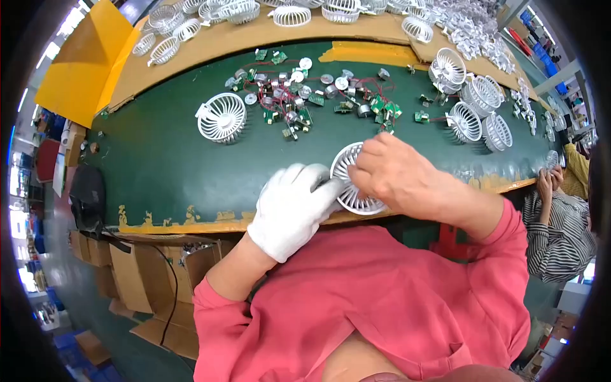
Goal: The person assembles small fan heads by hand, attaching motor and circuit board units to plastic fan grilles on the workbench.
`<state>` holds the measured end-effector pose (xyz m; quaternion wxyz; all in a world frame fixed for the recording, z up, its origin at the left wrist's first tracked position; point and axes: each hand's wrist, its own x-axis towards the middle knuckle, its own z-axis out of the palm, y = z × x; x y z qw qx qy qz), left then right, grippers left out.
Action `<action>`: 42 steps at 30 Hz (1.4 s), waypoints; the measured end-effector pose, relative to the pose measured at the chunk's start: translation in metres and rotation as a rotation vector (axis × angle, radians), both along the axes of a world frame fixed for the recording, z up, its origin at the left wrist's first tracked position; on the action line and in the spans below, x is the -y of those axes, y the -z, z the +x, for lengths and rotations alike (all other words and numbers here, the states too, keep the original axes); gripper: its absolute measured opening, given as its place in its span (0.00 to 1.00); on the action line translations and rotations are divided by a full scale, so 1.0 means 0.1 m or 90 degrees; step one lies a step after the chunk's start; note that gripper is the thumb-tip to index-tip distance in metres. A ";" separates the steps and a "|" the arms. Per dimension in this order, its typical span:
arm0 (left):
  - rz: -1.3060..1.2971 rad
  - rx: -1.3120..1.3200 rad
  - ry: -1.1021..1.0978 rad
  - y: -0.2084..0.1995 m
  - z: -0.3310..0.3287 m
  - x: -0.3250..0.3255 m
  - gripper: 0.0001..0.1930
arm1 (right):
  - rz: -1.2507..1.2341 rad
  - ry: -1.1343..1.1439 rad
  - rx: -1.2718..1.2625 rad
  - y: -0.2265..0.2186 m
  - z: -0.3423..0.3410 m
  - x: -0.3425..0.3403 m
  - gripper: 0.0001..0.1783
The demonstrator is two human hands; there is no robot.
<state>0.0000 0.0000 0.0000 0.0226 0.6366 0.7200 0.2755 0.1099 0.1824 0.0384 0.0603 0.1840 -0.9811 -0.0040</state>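
At the table's front edge I have a round white fan guard with slim ribs, tilted toward me. My left hand, in a white glove, is closed on the guard's left rim. Across its upper right lies my bare right hand, fingers bent into a pinch against the ribs. Whatever those fingertips grip is hidden behind them. Another white fan guard rests on the green table, beyond my left hand. Farther off, small motors with red wires and green circuit boards lie in a loose pile.
More fan guards cluster at the right, and others sit on brown cardboard at the back. White plastic parts are heaped far right. A yellow folder-like sheet stands at left. A co-worker sits at right.
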 end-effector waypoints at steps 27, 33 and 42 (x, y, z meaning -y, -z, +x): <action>-0.044 0.128 0.037 0.14 0.45 -0.66 0.48 | -0.782 0.484 -0.247 0.98 1.30 -0.31 0.62; -0.051 0.124 0.100 0.32 0.44 -0.70 0.35 | -0.776 0.690 -0.356 0.95 2.15 -1.35 0.58; 0.020 0.057 0.096 0.42 0.45 -0.73 0.24 | -0.503 0.725 -0.485 1.21 2.60 -2.80 0.46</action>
